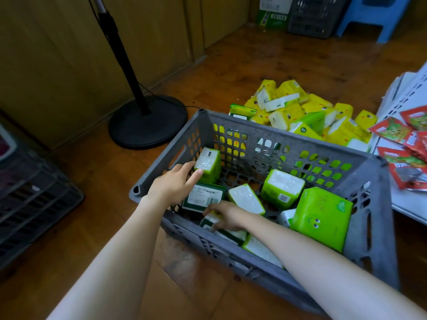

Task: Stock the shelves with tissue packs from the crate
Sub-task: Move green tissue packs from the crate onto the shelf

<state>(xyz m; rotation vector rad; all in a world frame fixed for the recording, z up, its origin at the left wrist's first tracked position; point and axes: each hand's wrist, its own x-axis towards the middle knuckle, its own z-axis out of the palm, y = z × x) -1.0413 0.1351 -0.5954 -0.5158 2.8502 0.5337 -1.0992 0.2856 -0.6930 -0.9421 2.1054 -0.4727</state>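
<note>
Tissue packs (283, 189) in green wrappers with white ends lay scattered across the bottom of a grey slatted crate (288, 137), which stood on a wooden floor with a heap of yellow packs (300, 107) just beyond its far wall. The biggest, a bright green pack (322, 218) bearing a smiling face, leaned by the right wall, well apart from either hand. In the far-left corner an upright pack (209, 166), long axis vertical, stood directly ahead of the left hand (175, 181), whose thumb and fingers pinched its lower end. Against the near wall the right hand (227, 215) reached down, fingers curled over a flat pack (215, 221) lying lengthwise along that wall, apparently ready for lifting towards shelves not in view.
</note>
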